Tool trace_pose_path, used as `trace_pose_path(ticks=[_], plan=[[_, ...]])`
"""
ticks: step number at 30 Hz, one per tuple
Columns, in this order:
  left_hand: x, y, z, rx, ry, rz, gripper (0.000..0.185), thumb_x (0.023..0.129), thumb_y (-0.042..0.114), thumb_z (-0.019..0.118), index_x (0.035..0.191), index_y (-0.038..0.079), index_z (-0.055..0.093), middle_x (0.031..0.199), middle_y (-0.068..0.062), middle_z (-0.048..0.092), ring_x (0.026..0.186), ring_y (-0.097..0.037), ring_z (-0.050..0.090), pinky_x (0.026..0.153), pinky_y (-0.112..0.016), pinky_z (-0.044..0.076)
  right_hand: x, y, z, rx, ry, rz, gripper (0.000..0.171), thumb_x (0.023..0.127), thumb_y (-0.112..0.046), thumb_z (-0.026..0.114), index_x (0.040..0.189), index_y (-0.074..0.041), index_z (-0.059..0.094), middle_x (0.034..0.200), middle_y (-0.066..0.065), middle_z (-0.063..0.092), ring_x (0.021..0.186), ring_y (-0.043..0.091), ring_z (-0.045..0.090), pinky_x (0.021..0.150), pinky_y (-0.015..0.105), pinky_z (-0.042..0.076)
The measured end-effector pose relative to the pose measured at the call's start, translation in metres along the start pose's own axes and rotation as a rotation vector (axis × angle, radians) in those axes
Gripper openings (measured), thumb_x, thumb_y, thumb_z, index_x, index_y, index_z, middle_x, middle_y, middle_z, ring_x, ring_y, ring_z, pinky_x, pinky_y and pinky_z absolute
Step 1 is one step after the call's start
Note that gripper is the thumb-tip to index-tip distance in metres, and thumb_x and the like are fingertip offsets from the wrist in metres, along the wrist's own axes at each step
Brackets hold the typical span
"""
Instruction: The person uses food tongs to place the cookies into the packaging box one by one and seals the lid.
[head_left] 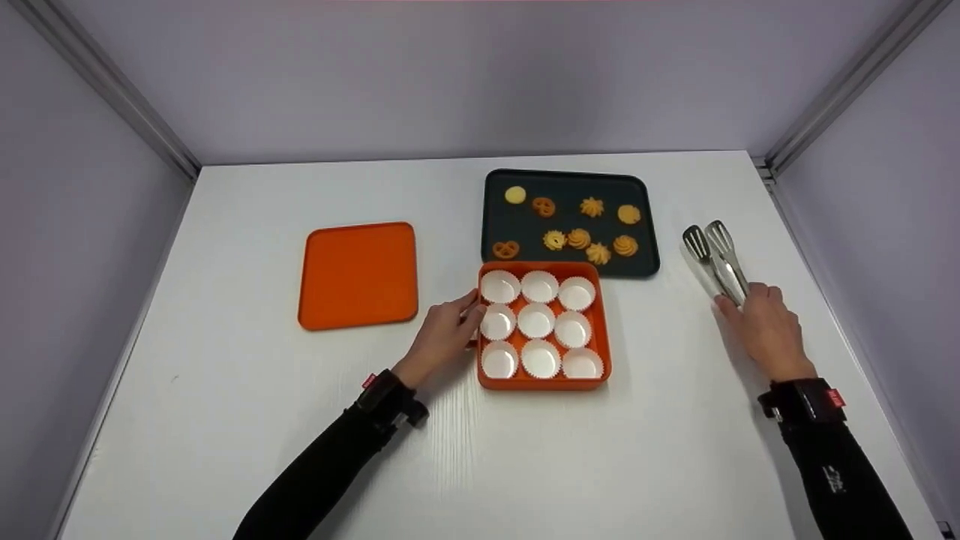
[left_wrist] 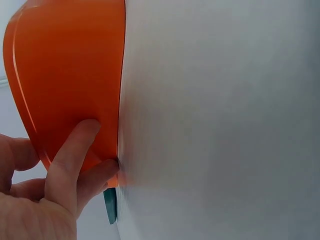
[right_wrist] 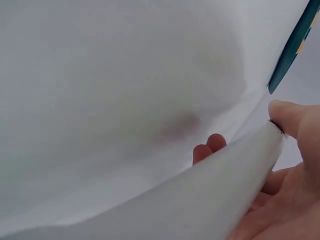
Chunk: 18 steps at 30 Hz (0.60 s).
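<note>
Though cups [head_left: 537,320] empty, cookies [head_left: 578,238] on tray [head_left: 498,219]

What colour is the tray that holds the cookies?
The tray is black, seen best in the head view.

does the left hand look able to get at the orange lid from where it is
Probably yes. The left hand rests against the left wall of the orange box, and the orange lid lies flat just to its left, with only bare table between them and nothing on top of it.
</note>
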<state>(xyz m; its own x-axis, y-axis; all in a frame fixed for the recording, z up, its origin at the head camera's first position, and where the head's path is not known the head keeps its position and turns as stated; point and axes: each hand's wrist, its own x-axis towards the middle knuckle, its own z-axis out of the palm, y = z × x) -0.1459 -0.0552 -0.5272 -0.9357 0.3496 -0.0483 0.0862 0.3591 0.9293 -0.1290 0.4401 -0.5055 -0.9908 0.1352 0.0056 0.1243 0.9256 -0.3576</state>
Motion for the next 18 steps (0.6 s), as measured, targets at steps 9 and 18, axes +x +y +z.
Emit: trace_pose_path(ticks=[9, 18], plan=[[0.0, 0.0, 0.0, 0.004, 0.007, 0.011, 0.053, 0.11, 0.023, 0.054, 0.154, -0.004, 0.042, 0.145, -0.017, 0.059, 0.112, -0.023, 0.07, 0.076, -0.029, 0.063, -0.005, -0.023, -0.002, 0.049, 0.09, -0.113, 0.068, 0.105, -0.037, 0.061, 0.131, 0.025, 0.049, 0.108, 0.037, 0.051, 0.092, 0.056, 0.057, 0.07, 0.07, 0.049], [0.001, 0.002, 0.001, 0.056, 0.023, 0.016, 0.052, 0.11, 0.024, 0.054, 0.154, -0.003, 0.044, 0.143, -0.016, 0.061, 0.1, -0.019, 0.071, 0.073, -0.026, 0.061, -0.002, -0.05, 0.006, 0.06, 0.166, -0.25, 0.05, 0.102, -0.033, 0.068, 0.113, 0.015, 0.064, 0.087, 0.025, 0.065, 0.077, 0.041, 0.065, 0.061, 0.061, 0.053]])
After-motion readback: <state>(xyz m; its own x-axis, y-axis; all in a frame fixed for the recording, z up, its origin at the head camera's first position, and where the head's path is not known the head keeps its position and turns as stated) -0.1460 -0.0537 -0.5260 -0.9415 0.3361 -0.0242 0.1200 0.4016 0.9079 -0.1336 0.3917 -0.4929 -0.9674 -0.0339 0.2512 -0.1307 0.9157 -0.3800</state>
